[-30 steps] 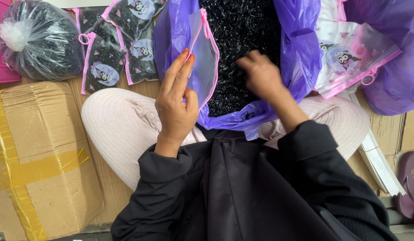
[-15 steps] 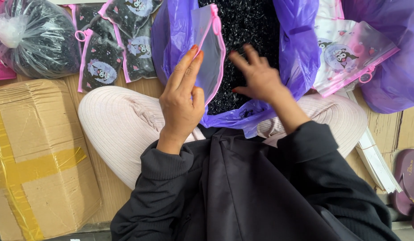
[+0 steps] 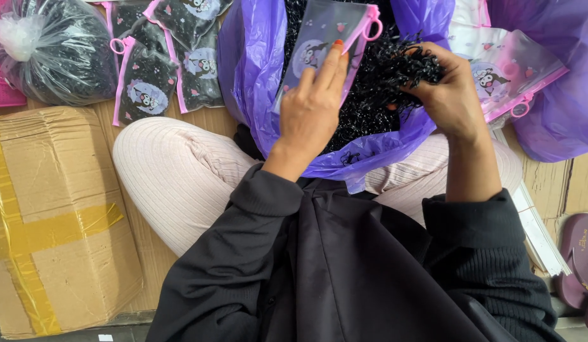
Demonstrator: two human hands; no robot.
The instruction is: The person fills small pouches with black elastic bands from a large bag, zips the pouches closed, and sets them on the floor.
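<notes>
My left hand (image 3: pixel 310 114) holds a clear zip pouch (image 3: pixel 322 38) with a pink slider and a cartoon print, my fingers (image 3: pixel 332 66) lying flat and closed against its near face, pinning it over the open purple plastic bag (image 3: pixel 256 76) in my lap. My right hand (image 3: pixel 449 95) is closed around a bunch of small black elastic bands (image 3: pixel 405 66), lifted just right of the pouch's pink edge, above the mass of the same bands filling the bag. To the far left lie filled pouches (image 3: pixel 161 69) of the same kind, dark with bands, on flattened cardboard. Further left sits a knotted clear bag of black bands (image 3: pixel 59 50). A taped cardboard box (image 3: pixel 53 215) stands near left beside my knee. To the far right, empty pouches (image 3: pixel 516 69) rest against another purple bag (image 3: pixel 560 114). A purple sandal (image 3: pixel 579 253) is at the near right.
</notes>
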